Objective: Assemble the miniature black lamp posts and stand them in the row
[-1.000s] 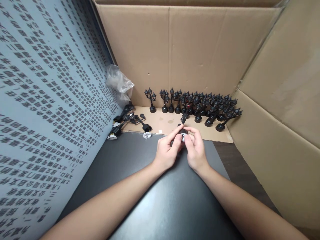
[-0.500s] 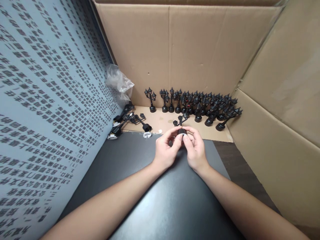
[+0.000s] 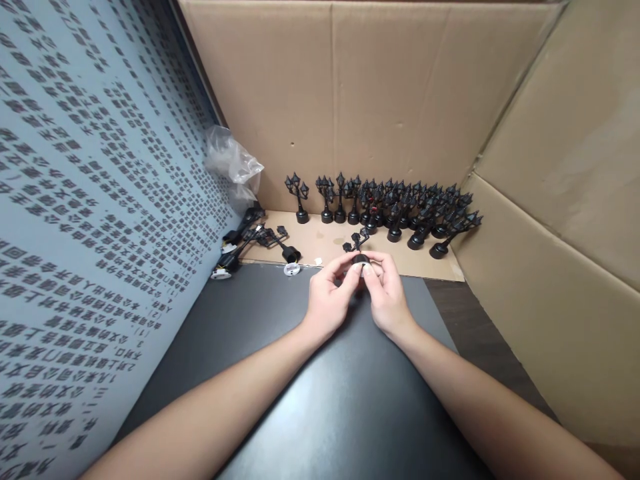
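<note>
The miniature lamp post (image 3: 361, 258) sits gripped between both hands (image 3: 356, 287).

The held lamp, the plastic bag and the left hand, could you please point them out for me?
Held lamp (image 3: 360, 258), head view: its black base.
Plastic bag (image 3: 233, 162), head view: its crumpled middle.
Left hand (image 3: 327, 299), head view: below its thumb.

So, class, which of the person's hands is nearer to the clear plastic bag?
Left. The left hand is below and to the right of the clear plastic bag in the picture; the right hand is farther right, beyond the left one.
</note>
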Demonstrator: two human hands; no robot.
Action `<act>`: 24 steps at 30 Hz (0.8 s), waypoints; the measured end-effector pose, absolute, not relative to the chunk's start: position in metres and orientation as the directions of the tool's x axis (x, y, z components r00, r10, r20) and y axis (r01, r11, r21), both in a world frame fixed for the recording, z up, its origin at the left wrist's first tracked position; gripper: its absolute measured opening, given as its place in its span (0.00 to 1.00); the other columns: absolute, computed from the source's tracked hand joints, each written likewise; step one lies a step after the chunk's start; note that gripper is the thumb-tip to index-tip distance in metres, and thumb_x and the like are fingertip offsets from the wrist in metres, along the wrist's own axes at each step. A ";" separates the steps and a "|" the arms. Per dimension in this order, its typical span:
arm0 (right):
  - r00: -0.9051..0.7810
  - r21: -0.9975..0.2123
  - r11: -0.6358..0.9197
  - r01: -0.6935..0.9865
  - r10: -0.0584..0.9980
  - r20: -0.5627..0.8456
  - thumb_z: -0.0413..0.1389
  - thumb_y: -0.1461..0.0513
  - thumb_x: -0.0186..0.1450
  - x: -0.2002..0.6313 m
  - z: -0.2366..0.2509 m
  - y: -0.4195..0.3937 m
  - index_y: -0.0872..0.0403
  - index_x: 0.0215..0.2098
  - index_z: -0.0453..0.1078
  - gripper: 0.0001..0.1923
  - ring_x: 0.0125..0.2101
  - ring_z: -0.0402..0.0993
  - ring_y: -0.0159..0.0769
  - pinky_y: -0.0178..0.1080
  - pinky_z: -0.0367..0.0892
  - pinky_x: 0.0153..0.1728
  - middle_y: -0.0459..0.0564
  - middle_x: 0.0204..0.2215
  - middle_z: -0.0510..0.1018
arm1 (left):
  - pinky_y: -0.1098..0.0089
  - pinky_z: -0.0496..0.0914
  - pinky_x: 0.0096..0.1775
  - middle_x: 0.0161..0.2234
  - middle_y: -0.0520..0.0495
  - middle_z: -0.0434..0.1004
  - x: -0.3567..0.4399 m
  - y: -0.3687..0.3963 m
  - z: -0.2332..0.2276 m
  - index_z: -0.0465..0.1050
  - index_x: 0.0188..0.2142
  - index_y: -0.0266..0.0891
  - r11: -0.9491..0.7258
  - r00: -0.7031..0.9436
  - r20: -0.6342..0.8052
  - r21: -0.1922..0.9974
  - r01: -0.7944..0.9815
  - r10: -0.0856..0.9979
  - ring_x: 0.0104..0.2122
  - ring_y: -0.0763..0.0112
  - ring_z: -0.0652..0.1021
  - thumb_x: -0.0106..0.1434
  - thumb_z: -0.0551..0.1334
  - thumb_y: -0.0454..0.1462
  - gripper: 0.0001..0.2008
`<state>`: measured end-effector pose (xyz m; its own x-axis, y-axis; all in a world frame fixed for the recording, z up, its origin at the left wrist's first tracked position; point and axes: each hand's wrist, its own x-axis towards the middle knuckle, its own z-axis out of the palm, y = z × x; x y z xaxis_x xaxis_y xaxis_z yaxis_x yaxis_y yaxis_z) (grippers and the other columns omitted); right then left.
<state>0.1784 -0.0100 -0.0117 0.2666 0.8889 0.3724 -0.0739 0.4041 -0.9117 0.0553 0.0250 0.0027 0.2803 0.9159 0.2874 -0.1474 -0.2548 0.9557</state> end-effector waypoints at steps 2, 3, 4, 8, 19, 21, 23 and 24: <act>0.276 -0.919 0.382 -0.099 0.897 0.344 0.56 0.49 0.75 0.178 -0.010 -0.009 0.49 0.55 0.67 0.17 0.31 0.78 0.34 0.39 0.76 0.33 0.48 0.38 0.82 | 0.68 0.75 0.38 0.41 0.42 0.84 0.057 0.025 0.006 0.79 0.55 0.36 -0.218 0.302 0.266 0.959 -0.183 0.916 0.33 0.69 0.79 0.70 0.67 0.49 0.21; 0.281 -0.921 0.373 -0.109 0.901 0.332 0.57 0.49 0.75 0.178 -0.010 -0.008 0.49 0.55 0.67 0.17 0.28 0.76 0.33 0.38 0.75 0.30 0.47 0.35 0.81 | 0.68 0.75 0.37 0.38 0.44 0.83 0.058 0.025 0.007 0.78 0.54 0.36 -0.202 0.316 0.257 0.959 -0.198 0.913 0.30 0.71 0.78 0.71 0.67 0.49 0.21; 0.286 -0.923 0.367 -0.117 0.902 0.323 0.57 0.48 0.75 0.178 -0.009 -0.008 0.49 0.55 0.67 0.18 0.27 0.75 0.32 0.37 0.73 0.28 0.46 0.34 0.81 | 0.69 0.74 0.36 0.36 0.46 0.82 0.059 0.025 0.008 0.77 0.54 0.36 -0.190 0.330 0.252 0.959 -0.209 0.910 0.29 0.72 0.76 0.71 0.66 0.49 0.21; 0.278 -0.922 0.375 -0.093 0.899 0.338 0.56 0.49 0.75 0.178 -0.008 -0.009 0.48 0.55 0.67 0.17 0.27 0.75 0.33 0.37 0.72 0.27 0.46 0.36 0.80 | 0.69 0.72 0.35 0.34 0.49 0.77 0.059 0.025 0.007 0.72 0.57 0.39 -0.196 0.396 0.261 0.961 -0.197 0.880 0.29 0.71 0.75 0.74 0.61 0.51 0.21; 0.227 -0.918 0.396 0.013 0.893 0.389 0.54 0.50 0.77 0.181 -0.013 -0.014 0.46 0.57 0.66 0.16 0.22 0.70 0.32 0.37 0.68 0.24 0.43 0.30 0.76 | 0.66 0.71 0.37 0.28 0.50 0.73 0.052 0.023 0.005 0.66 0.71 0.42 -0.333 0.473 0.310 0.942 -0.037 0.825 0.30 0.67 0.74 0.78 0.53 0.53 0.29; 0.225 -0.924 0.381 0.016 0.899 0.375 0.53 0.49 0.77 0.180 -0.013 -0.015 0.47 0.58 0.66 0.16 0.19 0.66 0.30 0.35 0.64 0.21 0.40 0.25 0.73 | 0.65 0.72 0.37 0.26 0.51 0.73 0.053 0.023 0.007 0.68 0.68 0.40 -0.331 0.475 0.320 0.942 -0.064 0.820 0.28 0.67 0.75 0.78 0.52 0.53 0.29; 0.224 -0.930 0.367 0.021 0.905 0.362 0.53 0.48 0.77 0.179 -0.013 -0.016 0.47 0.58 0.66 0.17 0.18 0.66 0.30 0.35 0.64 0.20 0.39 0.24 0.72 | 0.66 0.72 0.36 0.24 0.52 0.73 0.054 0.023 0.007 0.69 0.67 0.39 -0.308 0.480 0.311 0.947 -0.088 0.820 0.26 0.67 0.75 0.78 0.52 0.54 0.29; 0.226 -0.932 0.360 0.028 0.906 0.357 0.53 0.48 0.77 0.179 -0.013 -0.016 0.47 0.60 0.66 0.18 0.18 0.67 0.31 0.36 0.65 0.20 0.39 0.24 0.73 | 0.66 0.72 0.35 0.24 0.52 0.72 0.054 0.023 0.007 0.69 0.67 0.39 -0.288 0.485 0.298 0.953 -0.097 0.822 0.25 0.67 0.75 0.78 0.52 0.54 0.29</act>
